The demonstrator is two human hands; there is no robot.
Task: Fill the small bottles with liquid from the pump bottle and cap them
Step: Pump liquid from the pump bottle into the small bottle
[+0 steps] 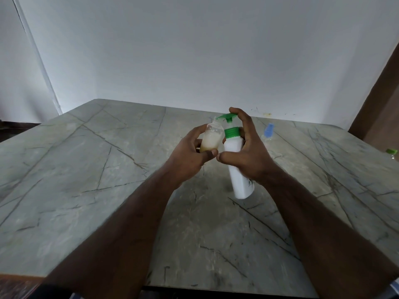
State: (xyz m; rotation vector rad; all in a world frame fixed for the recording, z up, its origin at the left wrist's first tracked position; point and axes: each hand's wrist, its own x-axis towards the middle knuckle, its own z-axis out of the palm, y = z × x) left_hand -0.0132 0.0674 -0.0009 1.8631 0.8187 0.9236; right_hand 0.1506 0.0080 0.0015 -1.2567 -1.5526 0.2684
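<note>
The person is standing at the marble-patterned table [90,169] and working over its middle. The right hand [246,152] is wrapping around the white pump bottle [238,169], fingers and thumb curling about its shoulder just under the green collar, while the forefinger is resting on top of the green pump head [226,117]. That placing is letting one hand both steady the pump bottle and press the pump. The pump bottle is leaning, its base near the table surface; whether it is touching the table I cannot tell.

The left hand [190,152] is gripping a small clear bottle [211,137], holding it just to the left of the pump bottle and tilting it so its open mouth is sitting right under the green spout. It seems to be angled that way so the liquid is falling straight into the neck. The small clear bottle is already holding pale, yellowish liquid through most of its body, so I judge this filling to be well along, with its cap not yet on.

Behind and to the right of the pump bottle, a clear bottle with a blue cap [268,131] is standing on the table. Far to the right of the pump bottle, at the picture's edge, something with a green cap [391,152] is only partly showing.
</note>
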